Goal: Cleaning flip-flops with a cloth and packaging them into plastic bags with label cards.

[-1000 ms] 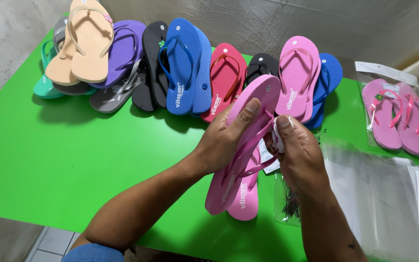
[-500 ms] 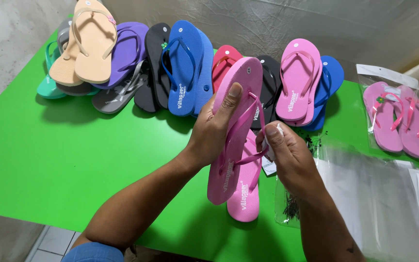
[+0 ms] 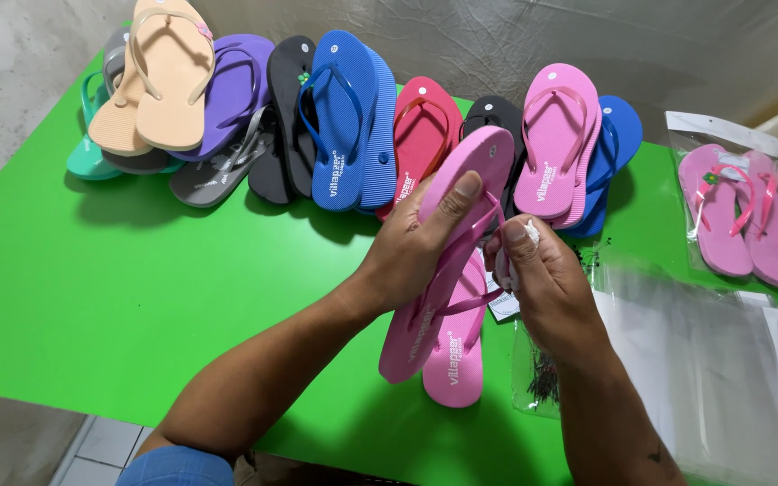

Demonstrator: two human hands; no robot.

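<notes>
The left hand [image 3: 411, 247] is wrapped around a pink flip-flop [image 3: 447, 243], its fingers curled over the near edge and the thumb pressed flat along the sole near the toe end. The right hand [image 3: 538, 274] sits just beside it at three o'clock, fingertips pinched together on a small white tag [image 3: 531, 232] at the strap; whether they also touch the strap itself cannot be told. The held sandal is tipped on its edge, its long axis running from the toe at one o'clock to the heel at seven o'clock. Its mate, a second pink flip-flop [image 3: 455, 360], lies flat on the green table [image 3: 137, 288] directly under it, heel toward six o'clock.

At three to five o'clock of the hands lie clear plastic bags [image 3: 677, 360], and at two o'clock a bagged pink pair [image 3: 740, 216] rests at the table's edge. Along the far edge, from ten to one o'clock, leans a row of sandals: a peach pair [image 3: 159, 76], a teal one [image 3: 92, 153], purple [image 3: 236, 85], grey [image 3: 218, 171], black [image 3: 285, 117], a blue pair [image 3: 344, 121], red [image 3: 425, 135], another black [image 3: 493, 112], a pink pair [image 3: 556, 139] and a blue one [image 3: 619, 130] behind it.
</notes>
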